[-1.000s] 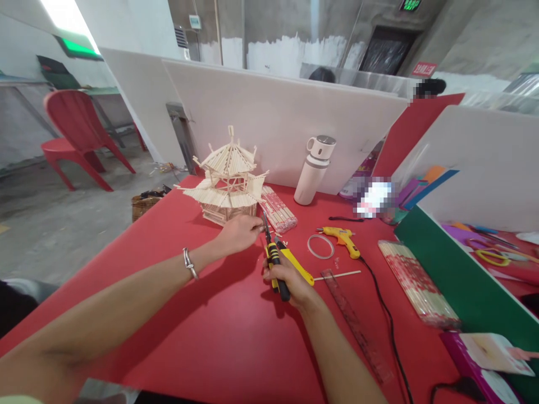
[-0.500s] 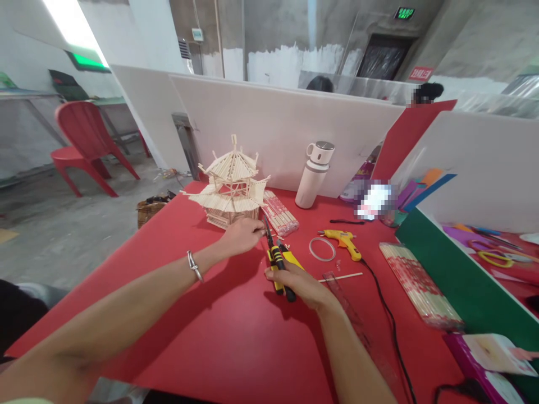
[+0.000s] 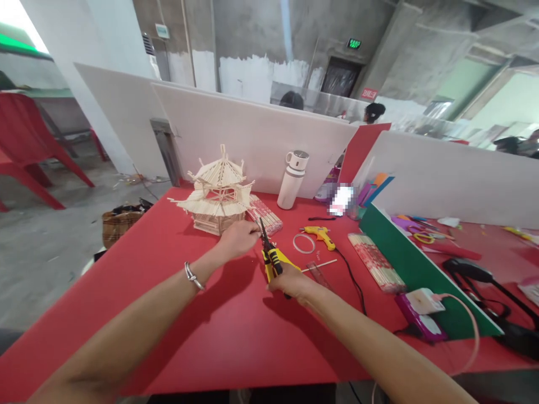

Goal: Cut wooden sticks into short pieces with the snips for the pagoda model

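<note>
My right hand [image 3: 286, 280] is wrapped round the yellow-and-black handles of long-nose pliers [image 3: 265, 242], their jaws pointing away from me. At the jaw tips my left hand [image 3: 239, 240], wearing a silver bangle, pinches with thumb and forefinger; whatever sits between them is too small to name. Just behind the left hand stands a pagoda model [image 3: 219, 209] built of pale wooden sticks, with two tiered roofs. A yellow utility knife [image 3: 291, 259] lies beside the pliers, partly covered by the right hand. One loose stick [image 3: 326, 264] and a clear ruler [image 3: 320, 274] lie beyond it.
Packed wooden sticks [image 3: 269, 217] lie by the model. A white thermos [image 3: 290, 189] stands near the partition [image 3: 236, 123]. To the right are a clear ring [image 3: 295, 247], a yellow glue gun [image 3: 322, 234] with a cord, another stick pack [image 3: 374, 262], a green divider [image 3: 425, 280] and a purple power strip [image 3: 415, 318].
The head view has swung to the right, so the table's things sit further left. My left hand stays at the pliers' tips; my right forearm now reaches in from further right.
</note>
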Motion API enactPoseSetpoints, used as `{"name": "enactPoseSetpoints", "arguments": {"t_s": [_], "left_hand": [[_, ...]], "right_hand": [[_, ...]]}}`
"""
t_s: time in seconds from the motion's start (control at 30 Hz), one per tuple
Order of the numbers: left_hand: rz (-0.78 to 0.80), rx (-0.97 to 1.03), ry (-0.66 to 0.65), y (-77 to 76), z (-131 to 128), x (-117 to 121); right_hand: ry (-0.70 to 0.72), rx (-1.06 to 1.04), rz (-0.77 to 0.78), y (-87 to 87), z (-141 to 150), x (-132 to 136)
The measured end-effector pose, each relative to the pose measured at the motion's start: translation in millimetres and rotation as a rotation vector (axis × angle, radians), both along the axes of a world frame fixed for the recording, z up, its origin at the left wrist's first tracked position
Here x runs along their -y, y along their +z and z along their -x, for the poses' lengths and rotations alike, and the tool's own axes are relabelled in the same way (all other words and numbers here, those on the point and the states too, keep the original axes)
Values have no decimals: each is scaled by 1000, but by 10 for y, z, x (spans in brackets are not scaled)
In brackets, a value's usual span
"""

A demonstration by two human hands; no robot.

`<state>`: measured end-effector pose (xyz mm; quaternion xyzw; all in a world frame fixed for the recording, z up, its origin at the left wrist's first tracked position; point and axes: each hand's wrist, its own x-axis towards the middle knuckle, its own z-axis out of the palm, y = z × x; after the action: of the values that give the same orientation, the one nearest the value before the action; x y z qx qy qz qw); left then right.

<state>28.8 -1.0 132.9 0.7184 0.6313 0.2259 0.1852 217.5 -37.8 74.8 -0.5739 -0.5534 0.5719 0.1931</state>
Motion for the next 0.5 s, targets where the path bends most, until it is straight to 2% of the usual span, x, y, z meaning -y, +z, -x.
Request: {"name": "enactPoseSetpoints", "arguments": {"t_s": [0.27,0.5], "left_hand": [[-4,109,-67,-72,95,-35],[256,428,-55,-159,95,-123]], "right_hand": [[-38,-62,3,-15,104,26],[-66,-86,20,-75,103,-4]]}}
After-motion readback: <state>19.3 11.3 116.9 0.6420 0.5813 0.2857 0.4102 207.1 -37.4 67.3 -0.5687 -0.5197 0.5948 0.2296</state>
